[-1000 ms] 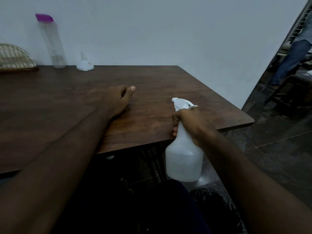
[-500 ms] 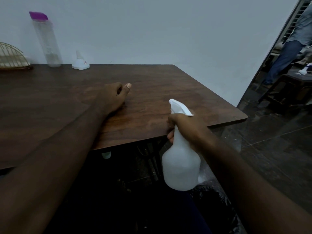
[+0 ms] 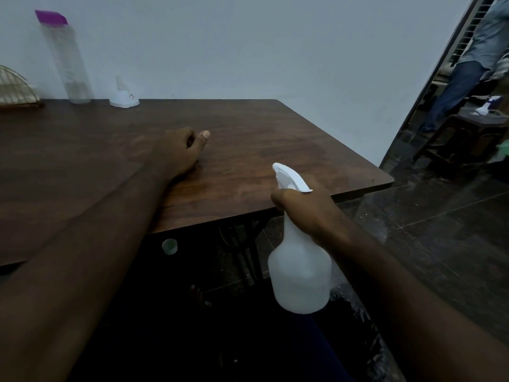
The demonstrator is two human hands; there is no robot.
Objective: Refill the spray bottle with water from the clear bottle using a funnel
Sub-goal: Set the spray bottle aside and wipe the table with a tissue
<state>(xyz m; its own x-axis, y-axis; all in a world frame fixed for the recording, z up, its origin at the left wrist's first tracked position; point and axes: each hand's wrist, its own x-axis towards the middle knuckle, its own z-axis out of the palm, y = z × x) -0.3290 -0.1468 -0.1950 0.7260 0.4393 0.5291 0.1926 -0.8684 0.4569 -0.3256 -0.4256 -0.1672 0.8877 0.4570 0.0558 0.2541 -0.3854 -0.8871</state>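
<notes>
My right hand [image 3: 305,210] grips the neck of a white spray bottle [image 3: 300,274], which hangs in the air just off the table's near edge, its body below table height. My left hand [image 3: 179,153] rests on the dark wooden table [image 3: 248,150], fingers curled, thumb out, holding nothing. A tall clear bottle [image 3: 66,59] with a purple cap stands at the back left against the wall. Next to it, a white funnel [image 3: 124,96] sits upside down, spout up.
A wire rack [image 3: 15,88] stands at the table's far left. A small pale cap [image 3: 169,246] lies on the dark floor under the table. At the right, a person in jeans [image 3: 465,78] stands beside a low stool [image 3: 468,125].
The spray bottle has sunk slightly in my right hand and stays off the table's near edge. My left hand has kept its place on the table.
</notes>
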